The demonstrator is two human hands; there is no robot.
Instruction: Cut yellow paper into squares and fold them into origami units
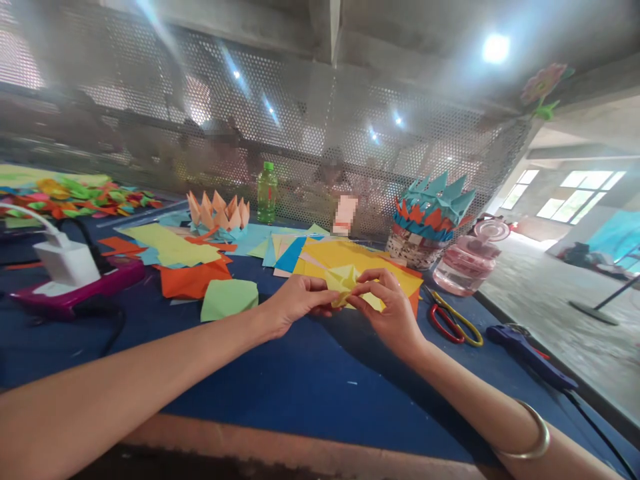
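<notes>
A pale yellow folded paper piece (342, 277) is held up between my two hands, above the near edge of a stack of yellow paper sheets (320, 257). My left hand (305, 298) pinches its lower left side between thumb and fingers. On its right side, the thumb and fingertips of my right hand (387, 303) close on the paper. Fingers cover part of the folds. To the left of my left hand lies a light green paper square (230, 299), beside a stack of orange paper (195, 279).
Red-and-yellow-handled scissors (453, 323) and a blue glue gun (533, 357) lie at right. Behind them stand a pink-tinted jar (465, 267) and a paper-petalled basket (415, 247). A green-capped bottle (267, 193), peach paper crown (219, 215) and purple power strip (100, 283) stand further left.
</notes>
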